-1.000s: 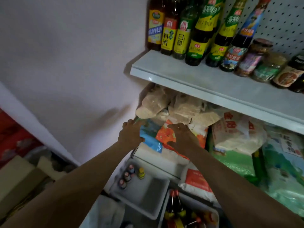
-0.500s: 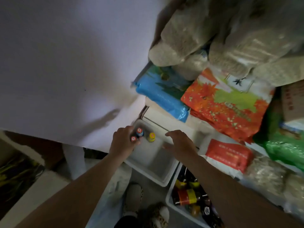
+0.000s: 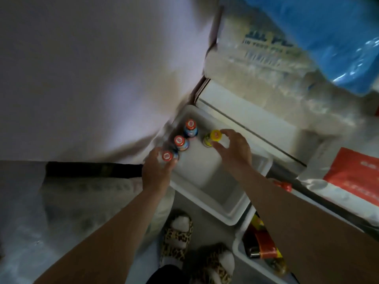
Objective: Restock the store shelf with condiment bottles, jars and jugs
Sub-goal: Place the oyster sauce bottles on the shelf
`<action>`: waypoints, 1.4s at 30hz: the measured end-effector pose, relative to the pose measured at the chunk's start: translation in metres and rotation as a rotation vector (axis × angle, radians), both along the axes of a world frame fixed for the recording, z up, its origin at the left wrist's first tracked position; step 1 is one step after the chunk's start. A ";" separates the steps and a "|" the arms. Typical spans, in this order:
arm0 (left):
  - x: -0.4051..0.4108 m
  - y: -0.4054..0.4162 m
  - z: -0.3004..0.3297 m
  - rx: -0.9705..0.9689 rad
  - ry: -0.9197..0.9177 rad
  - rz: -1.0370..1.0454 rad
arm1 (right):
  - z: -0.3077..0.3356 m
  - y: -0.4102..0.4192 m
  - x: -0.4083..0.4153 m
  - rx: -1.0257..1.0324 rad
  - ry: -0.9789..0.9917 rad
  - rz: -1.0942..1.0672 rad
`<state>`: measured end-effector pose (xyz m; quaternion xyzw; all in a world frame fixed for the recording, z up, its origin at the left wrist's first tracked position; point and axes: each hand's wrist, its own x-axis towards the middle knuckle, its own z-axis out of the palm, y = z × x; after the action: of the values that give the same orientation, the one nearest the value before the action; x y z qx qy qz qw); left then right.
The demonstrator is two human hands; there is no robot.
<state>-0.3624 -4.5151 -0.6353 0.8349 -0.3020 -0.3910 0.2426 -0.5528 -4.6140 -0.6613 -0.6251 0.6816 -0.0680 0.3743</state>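
A white bin (image 3: 223,210) is seen on the floor below the shelf edge, near the centre of the view. Four bottles stand upright in it, long axes vertical, with their caps pointed up at the camera. Three red-capped bottles are lined along the bin's wall at 10 o'clock, the row running from 8 o'clock to 1 o'clock: the nearest red-capped bottle (image 3: 167,156), the middle red-capped bottle (image 3: 180,141) and the far red-capped bottle (image 3: 190,125). A yellow-capped bottle (image 3: 213,136) is set just beside the row, at 3 o'clock of the middle one.

The left hand (image 3: 156,171) is curled around the nearest red-capped bottle, fingers wrapped about its neck and shoulder below the cap. The right hand (image 3: 233,148) is spread half open over the yellow-capped bottle, its thumb and forefinger placed on either side of the cap; whether a firm grip is made cannot be told through the motion blur.

At 5 o'clock of the white bin, a second bin (image 3: 244,257) is partly seen, with bottles laid in it. Blue and clear bags (image 3: 338,37) are stacked at 1 o'clock, and a red-and-white bag (image 3: 352,177) lies at 3 o'clock. Leopard-print slippers (image 3: 178,238) are seen at 6 o'clock.
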 end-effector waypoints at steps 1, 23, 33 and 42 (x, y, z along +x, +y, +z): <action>-0.001 -0.001 -0.012 0.001 0.010 0.032 | -0.012 -0.002 0.000 -0.005 -0.004 -0.021; -0.001 0.002 -0.071 -0.115 -0.030 0.008 | -0.067 -0.005 0.000 -0.001 -0.166 -0.161; -0.018 0.009 0.048 -0.181 0.090 -0.036 | 0.053 0.022 -0.035 0.061 -0.166 -0.122; -0.037 -0.023 0.264 -0.273 0.287 -0.083 | 0.275 0.040 -0.071 -0.157 -0.189 -0.189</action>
<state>-0.3998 -4.5379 -0.3716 0.7167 -0.3489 -0.4709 0.3778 -0.6235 -4.5742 -0.3858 -0.5762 0.6919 -0.2142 0.3787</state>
